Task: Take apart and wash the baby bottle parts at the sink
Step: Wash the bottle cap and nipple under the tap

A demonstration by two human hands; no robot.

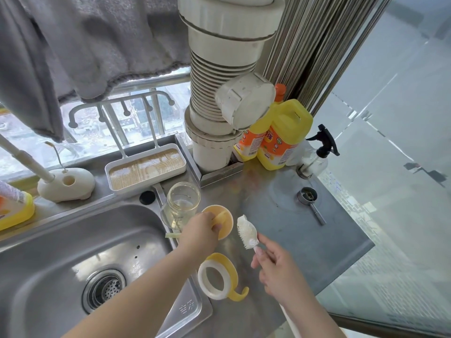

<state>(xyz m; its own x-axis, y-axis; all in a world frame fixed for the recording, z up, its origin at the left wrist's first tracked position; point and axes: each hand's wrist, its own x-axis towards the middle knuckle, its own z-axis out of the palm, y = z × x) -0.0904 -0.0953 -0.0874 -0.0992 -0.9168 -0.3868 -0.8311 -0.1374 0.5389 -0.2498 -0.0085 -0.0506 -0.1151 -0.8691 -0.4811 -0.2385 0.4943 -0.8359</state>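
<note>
Two hands work at a steel counter [280, 191] beside the sink [73, 252]: the left hand [199, 234] pinches a round yellow cap [220, 222], the right hand [273, 264] grips a white bottle brush [246, 231] by its handle, bristles just beside the cap. The glass bottle [180, 203] stands behind; the handled collar ring [218, 276] lies between the forearms.

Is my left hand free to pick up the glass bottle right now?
Probably not yet. The left hand is pinching the yellow cap. The glass bottle stands just beside it, nothing between them, so it's reachable after setting the cap down.
</note>
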